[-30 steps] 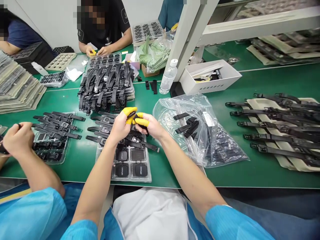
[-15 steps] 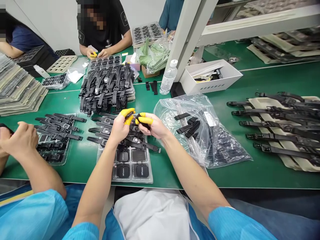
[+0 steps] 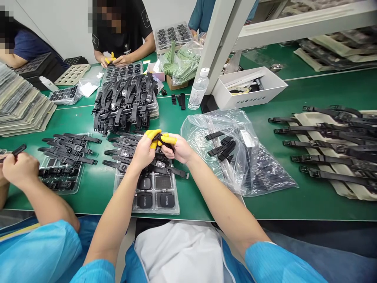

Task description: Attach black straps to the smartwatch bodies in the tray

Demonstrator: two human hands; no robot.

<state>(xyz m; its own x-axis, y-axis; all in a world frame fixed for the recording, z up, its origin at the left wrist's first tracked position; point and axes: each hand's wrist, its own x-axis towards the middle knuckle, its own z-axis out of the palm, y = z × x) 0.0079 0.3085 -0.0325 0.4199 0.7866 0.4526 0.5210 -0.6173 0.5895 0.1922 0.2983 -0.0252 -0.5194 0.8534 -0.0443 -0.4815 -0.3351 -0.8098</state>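
My left hand (image 3: 146, 150), with yellow finger covers, pinches a small black part (image 3: 158, 137), which looks like a piece of a watch. My right hand (image 3: 179, 148), also in yellow covers, grips the same dark piece from the other side; fingers hide most of it. Both hands meet above a clear tray (image 3: 177, 196) of square black cases (image 3: 167, 199). Black watches with straps (image 3: 120, 157) lie across the tray's back part, beside and under my left hand. Right of my right hand is a clear plastic bag (image 3: 265, 173) with black straps (image 3: 226, 148).
A bottle (image 3: 198, 90) stands before a metal post, by a white box (image 3: 250, 88). Piled watches (image 3: 123, 102) lie behind my hands. A neighbour's hand (image 3: 20, 167) is left, near another watch tray (image 3: 77, 184). More watches (image 3: 338, 149) lie right. People sit opposite.
My two hands have come closer together around the dark piece. The neighbour's hand at the left has shifted, and a black strip now shows above it.
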